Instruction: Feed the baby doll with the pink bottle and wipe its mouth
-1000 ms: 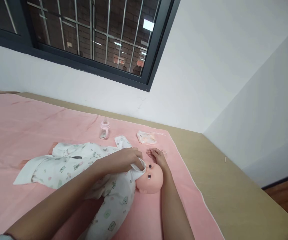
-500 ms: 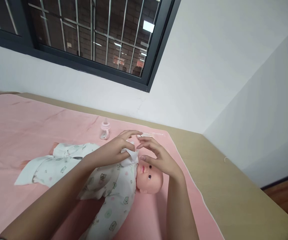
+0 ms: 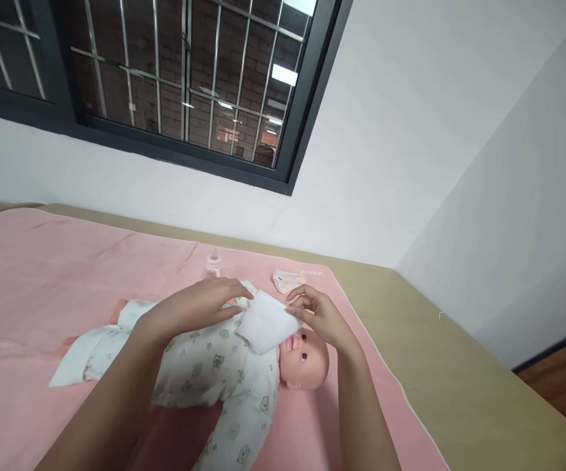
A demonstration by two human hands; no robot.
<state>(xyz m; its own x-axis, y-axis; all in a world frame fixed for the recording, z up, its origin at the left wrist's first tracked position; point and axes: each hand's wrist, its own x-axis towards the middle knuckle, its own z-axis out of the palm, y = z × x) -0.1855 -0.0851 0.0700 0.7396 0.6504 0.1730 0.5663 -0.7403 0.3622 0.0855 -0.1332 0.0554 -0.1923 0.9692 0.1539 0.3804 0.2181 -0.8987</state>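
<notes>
Crumpled at the left hand half a second ago, the white cloth (image 3: 265, 324) now lies opened into a small flat panel in the head view, and the right hand (image 3: 319, 318) has come to its right edge. It slants over the upper chest of the baby doll (image 3: 307, 367), just below the mouth, with its far right corner near the right hand. At its left edge, the left hand (image 3: 207, 302) has thumb and forefinger apart, their tips beside the fabric. On the right, the thumb touches the cloth's edge with the other fingers curved above; whether they are clamped on it, I cannot tell. The doll lies on its back, feet to the left, in a printed sleepsuit (image 3: 194, 366) on a pink blanket (image 3: 91, 261) over the counter (image 3: 400, 340). Farther off stand a baby bottle (image 3: 212, 265), partly hidden by the left hand, and, near the right hand, a clear packet (image 3: 285, 281). Judging by its look, the cloth should be light, limp and hard to damage, folding easily; opposite corners, pinched between thumb and forefinger, would be the best hold.
</notes>
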